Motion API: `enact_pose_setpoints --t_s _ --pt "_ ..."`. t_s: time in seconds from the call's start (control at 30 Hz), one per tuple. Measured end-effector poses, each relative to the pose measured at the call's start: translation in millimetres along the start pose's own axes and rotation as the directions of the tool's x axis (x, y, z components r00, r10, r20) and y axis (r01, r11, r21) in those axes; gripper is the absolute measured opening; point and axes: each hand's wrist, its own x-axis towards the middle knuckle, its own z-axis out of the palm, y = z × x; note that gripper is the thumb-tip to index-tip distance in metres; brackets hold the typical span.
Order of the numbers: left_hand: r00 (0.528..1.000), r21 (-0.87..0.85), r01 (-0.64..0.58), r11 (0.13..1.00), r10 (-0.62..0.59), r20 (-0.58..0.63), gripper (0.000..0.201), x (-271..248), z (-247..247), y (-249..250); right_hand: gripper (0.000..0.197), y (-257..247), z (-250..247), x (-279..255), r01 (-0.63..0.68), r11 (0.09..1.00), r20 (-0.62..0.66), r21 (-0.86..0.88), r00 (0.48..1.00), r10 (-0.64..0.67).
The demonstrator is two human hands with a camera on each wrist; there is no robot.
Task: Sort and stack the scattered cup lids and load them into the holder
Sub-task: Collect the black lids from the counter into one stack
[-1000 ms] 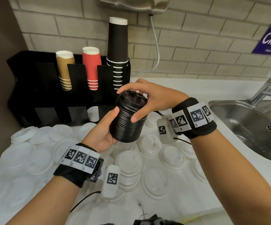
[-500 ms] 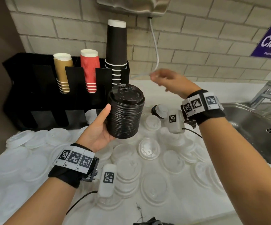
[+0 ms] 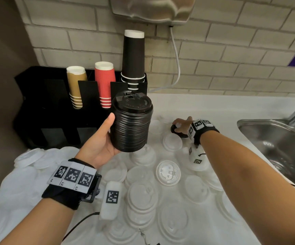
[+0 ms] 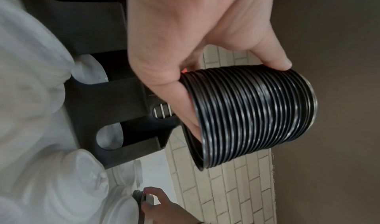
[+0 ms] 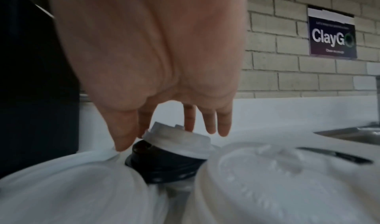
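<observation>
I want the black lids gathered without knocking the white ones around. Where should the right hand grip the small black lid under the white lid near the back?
Probably by its rim, from above: the black lid lies wedged between white lids, so only its upper edge is free. The right hand hovers there; lift off the small white lid first.

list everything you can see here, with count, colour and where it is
stack of black lids: one, black, held above the counter
white lids: many, white, scattered and partly stacked across the counter
small black lids: a few, black, white lid on top, back of the counter under the right hand
holder: one, black, back left against the wall
cup stacks: three, tan, red, black, upside down in the holder
sink: one, steel, right, tap behind
sign: one, dark purple, on the brick wall
left hand: grip around the stack of black lids
right hand: fingers down at the small black lids
</observation>
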Motion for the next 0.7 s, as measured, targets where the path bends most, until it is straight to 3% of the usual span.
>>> enact_pose_setpoints --t_s 0.1,0.2,0.3,0.43,0.5,0.57,0.7 --pt "1.0 0.0 -0.005 1.0 0.005 0.008 0.05 -2.1 -0.8 1.3 0.022 0.9 1.0 -4.1 0.02 0.998 -0.025 0.065 1.0 -0.019" --pt "1.0 0.017 -0.01 1.0 0.01 0.021 0.049 -4.9 -1.9 3.1 0.013 -2.2 -6.2 -13.6 0.022 0.992 -0.044 0.128 0.999 -0.017" --pt "1.0 -0.005 -0.008 1.0 0.008 0.009 0.056 -5.4 -4.8 4.3 0.041 -8.5 -21.9 -27.1 0.084 0.974 -0.042 0.211 0.996 -0.077" --pt "1.0 -0.03 -0.023 0.999 0.023 0.016 0.056 -4.4 -4.4 3.5 0.076 -21.8 -32.0 -46.0 0.19 0.951 0.092 0.243 0.972 -0.218" --pt "0.999 -0.022 -0.021 1.0 0.022 0.028 0.053 -4.1 -2.7 3.1 0.074 -24.7 -30.7 -42.3 0.153 0.964 0.059 0.219 0.984 -0.169" --pt "0.999 -0.017 -0.011 1.0 0.011 0.032 0.054 -4.1 -2.7 2.9 0.059 -24.2 -27.5 -34.5 0.068 0.982 -0.031 0.175 0.998 -0.063" --pt "1.0 -0.008 0.0 1.0 0.0 0.023 0.052 -5.2 -6.4 4.5 0.056 -19.4 -16.1 -22.9 0.012 0.995 0.046 0.098 0.999 -0.016"
